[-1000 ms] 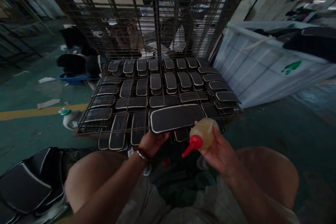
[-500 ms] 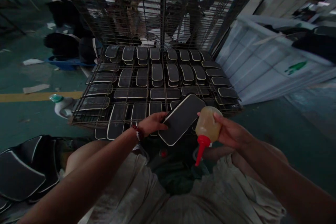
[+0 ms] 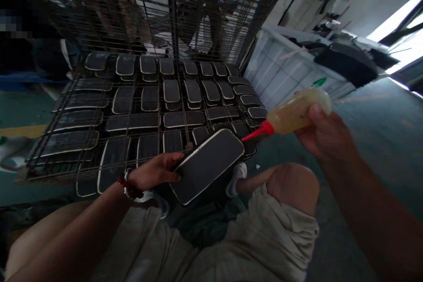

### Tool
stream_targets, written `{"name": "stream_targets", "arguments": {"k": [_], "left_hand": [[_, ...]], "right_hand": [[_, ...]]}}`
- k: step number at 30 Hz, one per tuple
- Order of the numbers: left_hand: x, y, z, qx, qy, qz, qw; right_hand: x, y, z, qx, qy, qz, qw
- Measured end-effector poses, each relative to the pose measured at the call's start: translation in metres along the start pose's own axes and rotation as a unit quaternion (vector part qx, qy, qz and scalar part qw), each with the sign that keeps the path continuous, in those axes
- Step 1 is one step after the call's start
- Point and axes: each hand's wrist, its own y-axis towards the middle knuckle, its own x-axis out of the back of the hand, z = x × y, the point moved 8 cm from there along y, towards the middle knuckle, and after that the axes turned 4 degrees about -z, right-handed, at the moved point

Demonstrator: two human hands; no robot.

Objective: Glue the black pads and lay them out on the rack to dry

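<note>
A dark rounded panel with a pale edge (image 3: 208,167) is tilted over my lap, its left end gripped by my left hand (image 3: 158,170). My right hand (image 3: 325,134) is wrapped round a squeeze bottle of yellowish liquid (image 3: 294,110). The bottle lies nearly level, and its red nozzle (image 3: 259,131) points left, with the tip at the panel's upper right corner. Whether the tip touches the edge, I cannot tell. Behind the panel, many similar dark panels (image 3: 183,119) lie in rows on a wire rack (image 3: 128,150).
Upright wire mesh (image 3: 172,13) rises behind the rows. At the right stands a white bin (image 3: 274,61) with dark pieces on top. A white jug (image 3: 15,152) is on the floor at the far left. My knees and shoes are below the rack.
The bottle has swung from nozzle-down to nearly level, its tip now at the panel's corner. My left hand still holds the panel. The view has shifted to the right.
</note>
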Motion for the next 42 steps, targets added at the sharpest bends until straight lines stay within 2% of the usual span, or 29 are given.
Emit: {"name": "stream_targets", "arguments": {"k": [4, 7, 13, 18, 25, 30, 37, 42], "left_hand": [[-0.003, 0.001, 0.002, 0.002, 0.006, 0.019, 1.000], [-0.003, 0.001, 0.001, 0.003, 0.003, 0.015, 1.000], [0.002, 0.003, 0.003, 0.002, -0.028, -0.007, 1.000], [0.006, 0.003, 0.004, -0.001, -0.050, -0.020, 0.999], [0.006, 0.006, 0.003, -0.002, -0.076, -0.029, 0.997], [0.006, 0.006, 0.000, -0.001, -0.087, -0.041, 0.995], [0.008, 0.008, -0.001, -0.010, -0.103, -0.053, 0.993], [0.005, 0.009, -0.004, -0.012, -0.107, -0.057, 0.993]], "right_hand": [[-0.012, -0.005, 0.006, 0.002, -0.045, 0.058, 0.997], [-0.009, -0.011, 0.003, 0.007, -0.056, 0.060, 0.997], [0.006, -0.019, -0.011, 0.012, -0.033, 0.014, 0.999], [0.015, -0.023, -0.014, 0.056, -0.006, -0.051, 0.997], [0.019, -0.025, -0.018, 0.058, -0.015, -0.071, 0.996], [0.024, -0.030, -0.024, 0.069, 0.020, -0.114, 0.991], [0.025, -0.047, -0.038, 0.065, 0.018, -0.165, 0.984], [0.015, -0.060, -0.046, 0.056, 0.013, -0.154, 0.986]]}}
